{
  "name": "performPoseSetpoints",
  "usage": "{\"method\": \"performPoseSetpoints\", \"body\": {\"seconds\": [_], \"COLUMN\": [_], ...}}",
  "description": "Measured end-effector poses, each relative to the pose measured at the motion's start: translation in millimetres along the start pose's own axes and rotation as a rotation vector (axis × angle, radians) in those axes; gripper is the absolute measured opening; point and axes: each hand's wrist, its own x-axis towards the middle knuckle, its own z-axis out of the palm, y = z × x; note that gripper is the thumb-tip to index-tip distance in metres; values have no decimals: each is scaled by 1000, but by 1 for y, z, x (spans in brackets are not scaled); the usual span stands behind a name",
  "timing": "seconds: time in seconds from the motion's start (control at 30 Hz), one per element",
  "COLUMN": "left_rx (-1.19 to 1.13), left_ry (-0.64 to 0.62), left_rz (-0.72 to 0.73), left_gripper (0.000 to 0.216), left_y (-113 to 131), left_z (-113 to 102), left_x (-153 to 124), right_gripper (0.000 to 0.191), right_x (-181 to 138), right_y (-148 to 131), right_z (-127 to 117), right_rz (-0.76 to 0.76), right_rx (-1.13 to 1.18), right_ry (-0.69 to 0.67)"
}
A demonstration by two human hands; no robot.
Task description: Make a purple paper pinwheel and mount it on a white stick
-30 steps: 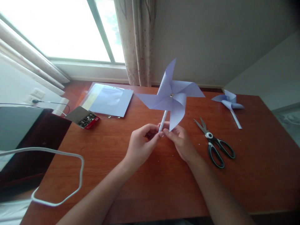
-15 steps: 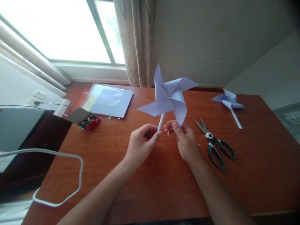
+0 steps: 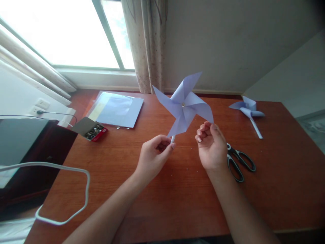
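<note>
A pale blue paper pinwheel [image 3: 183,103] with a metal pin at its centre stands upright above the wooden table [image 3: 157,196]. My left hand [image 3: 153,157] pinches the bottom of its white stick between thumb and fingers. To its right, my right hand [image 3: 211,147] is raised with fingers curled loosely, its fingertips just under the tip of the pinwheel's right blade, holding nothing that I can see.
Black-handled scissors [image 3: 240,162] lie right of my right hand, partly hidden by it. A second pinwheel [image 3: 247,110] lies at the far right. A stack of blue paper [image 3: 118,108] and an open red box of pins [image 3: 92,130] sit at the back left. A white cable [image 3: 63,189] loops over the table's left edge.
The pinwheel's blades have turned. My right hand let go of the stick, moved right and up along a blade's edge, and now covers part of the scissors. The left hand stayed put.
</note>
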Motion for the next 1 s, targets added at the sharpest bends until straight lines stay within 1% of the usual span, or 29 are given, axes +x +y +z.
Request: {"method": "performPoseSetpoints", "body": {"seconds": [0.07,0.17,0.2,0.27,0.3,0.37,0.4,0.43,0.47,0.57,0.67,0.73,0.83,0.9,0.93,1.0], "left_rx": [3,-1,-3,3,9,21,25,26,26,25,27,27,30,29,29,31], "left_ry": [5,15,17,14,12,13,15,16,15,11,12,12,5,6,9,17], "left_rz": [4,6,7,8,11,15,15,13,12,13,19,20,19,18,16,12], "left_gripper": [19,19,18,18,18,17,17,17,18,18,18,18,19,19,19,19], "left_y": [0,0,0,1,1,1,2,2,2,1,1,0,1,2,2,3], "left_z": [0,0,0,0,0,0,0,0,0,0,-1,-1,-1,0,0,0], "left_x": [0,1,2,2,2,2,1,1,1,1,1,1,1,0,0,1], "right_gripper": [23,30,28,19,22,45,53,54,48,23,11,6,19,22,23,29], "right_x": [-2,-5,-6,-8,-8,-9,-9,-9,-10,-10,-10,-12,-16,-19,-20,-20], "right_y": [1,2,2,2,1,0,0,0,0,1,4,5,7,7,7,7], "right_z": [1,1,2,2,1,1,1,1,1,1,-1,-3,-5,-6,-6,-7], "right_rz": [-17,-88,-102,-114,-125,-167,-193,-213,-225,-275,-336,-321,-257,-246,-270,-384], "right_rx": [-8,-63,-90,-144,-166,-190,-191,-192,-196,-211,-224,-268,-421,-601,-713,-934], "right_ry": [-35,-95,-104,-99,-86,-52,-39,-33,-35,-40,-52,-114,-273,-360,-372,-324]}}
